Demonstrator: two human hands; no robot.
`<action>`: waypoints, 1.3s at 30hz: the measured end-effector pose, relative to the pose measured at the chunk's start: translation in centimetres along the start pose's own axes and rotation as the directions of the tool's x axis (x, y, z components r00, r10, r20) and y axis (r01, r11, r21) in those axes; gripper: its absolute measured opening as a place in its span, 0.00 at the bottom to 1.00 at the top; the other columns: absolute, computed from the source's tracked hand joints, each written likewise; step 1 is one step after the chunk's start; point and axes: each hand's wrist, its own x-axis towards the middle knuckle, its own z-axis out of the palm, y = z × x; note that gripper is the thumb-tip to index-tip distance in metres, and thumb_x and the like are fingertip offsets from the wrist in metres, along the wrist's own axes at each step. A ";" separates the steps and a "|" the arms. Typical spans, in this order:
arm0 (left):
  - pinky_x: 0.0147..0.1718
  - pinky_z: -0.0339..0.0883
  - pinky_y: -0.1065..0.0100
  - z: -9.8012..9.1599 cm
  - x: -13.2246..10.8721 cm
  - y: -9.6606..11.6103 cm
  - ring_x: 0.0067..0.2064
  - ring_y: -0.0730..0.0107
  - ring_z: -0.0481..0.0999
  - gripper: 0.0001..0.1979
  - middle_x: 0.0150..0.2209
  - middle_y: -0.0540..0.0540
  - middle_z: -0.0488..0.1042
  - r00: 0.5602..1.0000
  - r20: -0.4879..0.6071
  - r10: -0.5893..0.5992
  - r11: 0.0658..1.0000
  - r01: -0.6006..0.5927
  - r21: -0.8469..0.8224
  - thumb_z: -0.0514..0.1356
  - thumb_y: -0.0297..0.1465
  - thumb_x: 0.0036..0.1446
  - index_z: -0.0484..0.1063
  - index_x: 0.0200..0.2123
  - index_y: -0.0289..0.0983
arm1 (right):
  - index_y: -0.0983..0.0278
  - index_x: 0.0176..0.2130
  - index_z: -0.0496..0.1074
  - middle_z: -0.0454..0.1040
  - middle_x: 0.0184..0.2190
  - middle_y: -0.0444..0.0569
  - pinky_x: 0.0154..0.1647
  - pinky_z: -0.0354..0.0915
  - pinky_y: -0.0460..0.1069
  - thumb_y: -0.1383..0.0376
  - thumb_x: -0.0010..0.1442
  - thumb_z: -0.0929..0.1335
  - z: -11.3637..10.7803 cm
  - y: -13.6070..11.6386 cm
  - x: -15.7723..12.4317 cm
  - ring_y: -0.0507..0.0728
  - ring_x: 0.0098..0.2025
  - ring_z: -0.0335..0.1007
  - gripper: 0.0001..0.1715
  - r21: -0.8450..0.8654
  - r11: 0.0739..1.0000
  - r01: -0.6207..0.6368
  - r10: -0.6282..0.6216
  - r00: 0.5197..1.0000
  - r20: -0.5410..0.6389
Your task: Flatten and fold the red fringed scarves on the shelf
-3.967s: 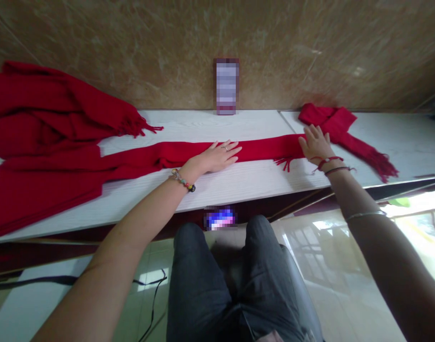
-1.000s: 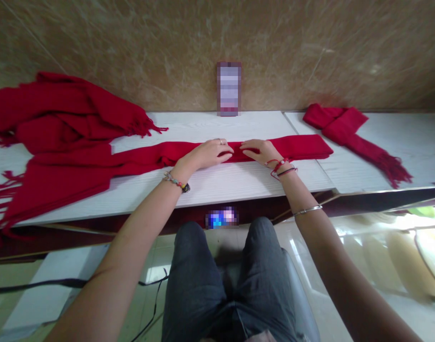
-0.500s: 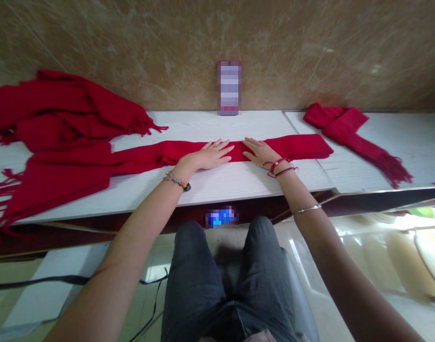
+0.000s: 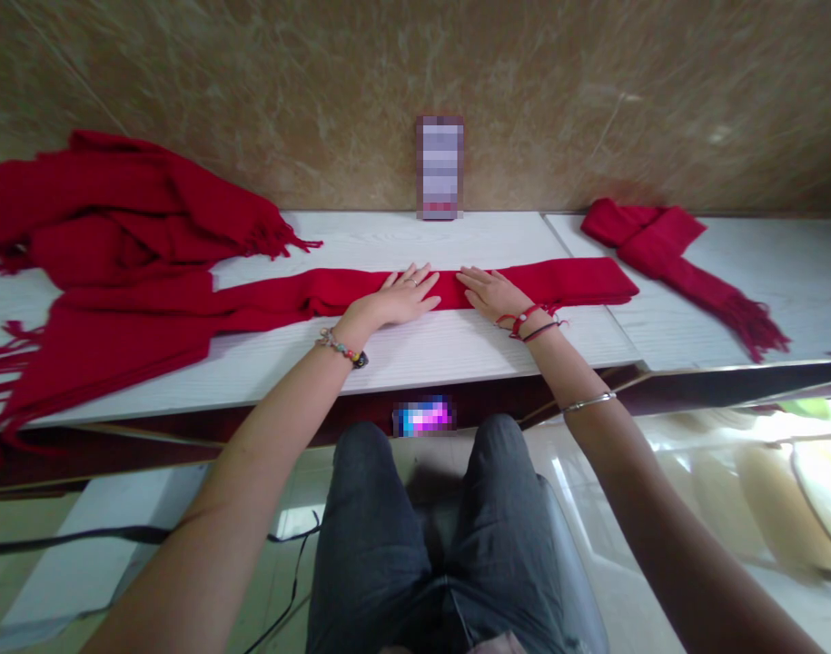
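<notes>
Though apparently flat, open fingers [image 4: 421, 283] of left hand [image 4: 401, 302], right hand [image 4: 495, 293] atop red scarf [image 4: 571, 280].

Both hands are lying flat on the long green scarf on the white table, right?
Not quite. The long scarf is red, not green. The head view shows the left hand and the right hand both lying flat on it, side by side, on the white table.
</notes>
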 end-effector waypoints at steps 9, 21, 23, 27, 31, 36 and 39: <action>0.63 0.29 0.58 -0.1 -0.2 0.3 0.67 0.65 0.27 0.35 0.68 0.46 0.29 1.000 0.005 -0.023 1.000 0.023 -0.007 0.39 0.44 0.62 0.35 0.66 0.31 | 0.69 0.62 0.57 0.54 0.63 0.57 0.62 0.50 0.60 0.61 0.65 0.55 0.1 -0.7 0.2 0.60 0.65 0.49 0.29 -0.007 1.000 0.016 -0.016 1.000 0.004; 0.63 0.30 0.59 -0.3 -0.3 0.3 0.67 0.64 0.28 0.35 0.68 0.46 0.31 0.999 0.018 -0.033 0.999 0.033 -0.006 0.39 0.45 0.62 0.35 0.66 0.33 | 0.71 0.61 0.58 0.54 0.63 0.58 0.62 0.50 0.60 0.62 0.65 0.55 -0.6 -0.3 -0.1 0.61 0.65 0.49 0.28 -0.033 0.987 -0.155 0.154 0.987 -0.049; 0.63 0.29 0.59 -0.3 -0.3 0.3 0.67 0.65 0.28 0.35 0.68 0.46 0.30 0.999 0.022 -0.032 0.999 0.032 -0.008 0.39 0.45 0.62 0.35 0.66 0.33 | 0.70 0.62 0.56 0.51 0.64 0.57 0.62 0.49 0.61 0.61 0.65 0.54 -0.6 -0.3 0.0 0.61 0.66 0.45 0.29 -0.030 0.990 -0.141 0.137 0.984 -0.116; 0.63 0.28 0.59 -0.4 -0.3 0.3 0.67 0.65 0.28 0.35 0.68 0.46 0.30 0.999 0.032 -0.029 0.999 0.030 -0.014 0.39 0.45 0.62 0.34 0.66 0.32 | 0.69 0.62 0.57 0.54 0.63 0.58 0.62 0.50 0.61 0.61 0.65 0.54 -0.4 -0.2 0.0 0.61 0.64 0.49 0.29 -0.015 0.995 -0.098 0.098 0.995 -0.030; 0.63 0.29 0.58 -0.2 -0.2 0.1 0.67 0.64 0.28 0.36 0.68 0.47 0.30 0.999 0.028 -0.028 0.999 0.029 -0.028 0.40 0.45 0.62 0.34 0.67 0.33 | 0.70 0.62 0.56 0.53 0.64 0.58 0.62 0.50 0.60 0.61 0.65 0.54 -0.4 -0.1 0.0 0.61 0.65 0.47 0.29 -0.005 0.993 -0.118 0.117 0.990 -0.076; 0.63 0.30 0.57 0.0 0.0 0.0 0.68 0.63 0.29 0.35 0.68 0.46 0.32 1.000 -0.006 -0.023 0.999 0.022 -0.046 0.41 0.45 0.61 0.36 0.67 0.36 | 0.72 0.62 0.57 0.54 0.63 0.59 0.62 0.50 0.61 0.61 0.65 0.56 -0.4 0.0 0.0 0.62 0.65 0.49 0.30 0.012 0.995 -0.099 0.099 0.994 -0.045; 0.63 0.30 0.57 0.2 0.1 -0.1 0.68 0.63 0.29 0.35 0.68 0.46 0.32 0.999 -0.032 0.002 0.999 -0.004 -0.045 0.41 0.45 0.61 0.37 0.66 0.35 | 0.70 0.61 0.58 0.54 0.63 0.58 0.62 0.50 0.62 0.61 0.64 0.56 -0.3 0.1 0.0 0.62 0.64 0.49 0.29 0.021 0.996 -0.091 0.092 0.993 -0.071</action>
